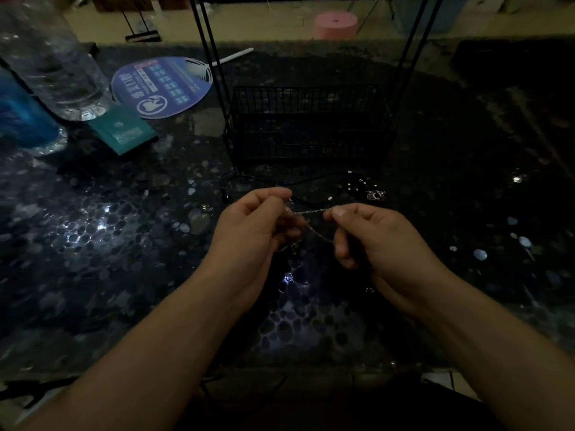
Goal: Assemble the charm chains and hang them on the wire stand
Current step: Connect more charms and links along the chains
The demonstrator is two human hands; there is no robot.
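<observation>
While the room sits dim, both hands hover over the middle of the dark pebble-patterned tabletop [93,231], a thin silver chain [311,211] stretched between them. The left hand [252,225] pinches one end with curled fingers; the right hand [373,234] pinches the other between thumb and forefinger, the rest of the chain sagging below. Just behind them stands the black wire stand [306,126], its basket toward the far edge. Small metal charms [375,195] and a black cord [311,181] lie between stand and hands. At the far left corner sit a clear bottle [53,57], a round paper fan [161,87] and a teal packet [123,130].
</observation>
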